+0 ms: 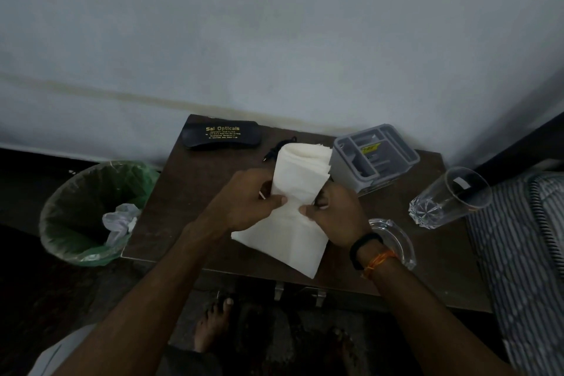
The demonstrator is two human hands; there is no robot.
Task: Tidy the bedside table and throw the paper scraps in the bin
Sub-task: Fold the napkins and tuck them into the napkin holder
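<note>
now both hands, left [253, 198] and right [332, 214], pinch the white paper [293, 192] between them.

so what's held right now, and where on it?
Both hands, left hand and right hand, pinch the white tissue stack at its middle, one on each side edge.

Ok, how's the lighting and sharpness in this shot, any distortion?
Head view: dim overall, floor near black; the white tissue stack between both hands is brightest and loses detail; wide-angle bending tilts the glass at the right edge; the spectacle case lettering stays readable.
</note>
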